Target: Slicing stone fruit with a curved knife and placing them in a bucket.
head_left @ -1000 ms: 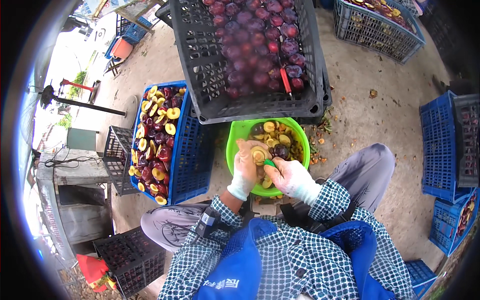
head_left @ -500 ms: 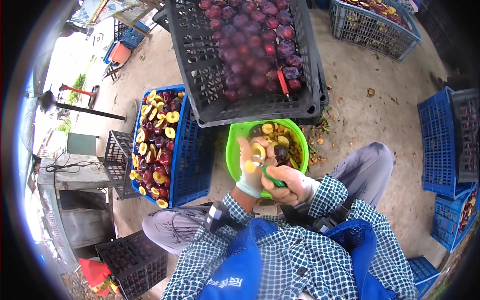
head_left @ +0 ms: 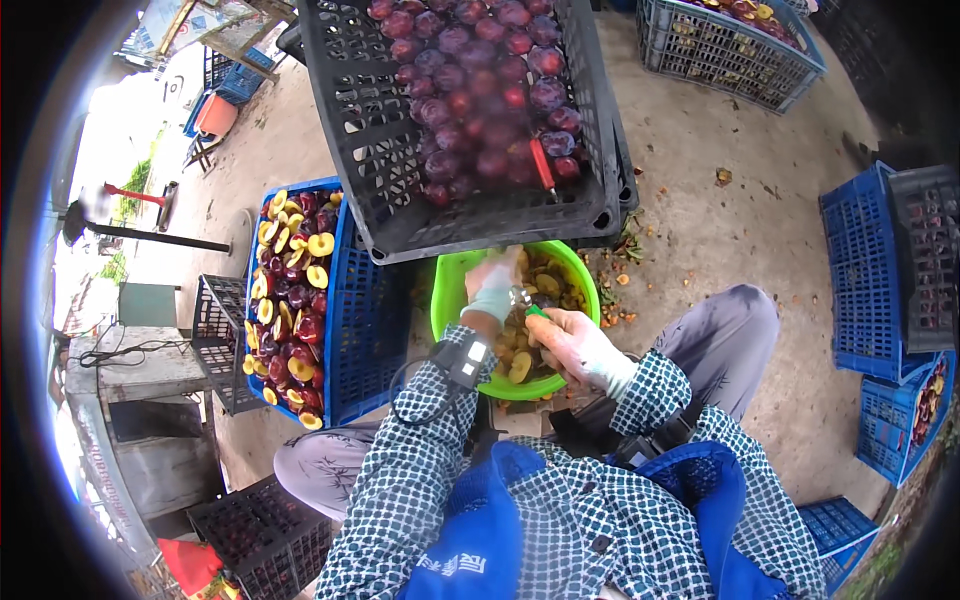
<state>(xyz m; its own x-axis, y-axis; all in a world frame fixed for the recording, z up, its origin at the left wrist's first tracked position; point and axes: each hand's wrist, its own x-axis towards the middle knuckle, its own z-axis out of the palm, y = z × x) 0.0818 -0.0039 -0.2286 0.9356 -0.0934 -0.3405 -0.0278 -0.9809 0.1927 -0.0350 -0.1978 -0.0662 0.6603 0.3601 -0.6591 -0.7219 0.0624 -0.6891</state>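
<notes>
Over the green bowl (head_left: 450, 290), held between the knees, the two gloved hands are brought close together: the left hand (head_left: 493, 290) is closed around a plum (mostly hidden by the fingers, so its state cannot be told), and the right hand (head_left: 570, 345) is clamped on a small green-handled knife (head_left: 530, 312) whose blade is set against the fruit. The bowl is seen to be partly filled with yellowish pieces, which look like pits and trimmings. Judged from how things lie, a good part of the work has been done: the blue crate (head_left: 365, 330) at the near left is filled to its top with halved plums, yellow faces and dark skins mixed. Much is left, though, since the tilted black crate (head_left: 400, 130) just beyond the bowl is loaded with whole purple plums, far too many to be counted; a red-handled tool (head_left: 541, 165) is lodged among them. One bowl, one knife in hand and two crates within reach are counted. Further off, several more blue crates (head_left: 860, 260) are stacked at the right, one blue crate of fruit (head_left: 720, 50) is set at the far right, and empty black crates (head_left: 225, 340) are left at the left.
</notes>
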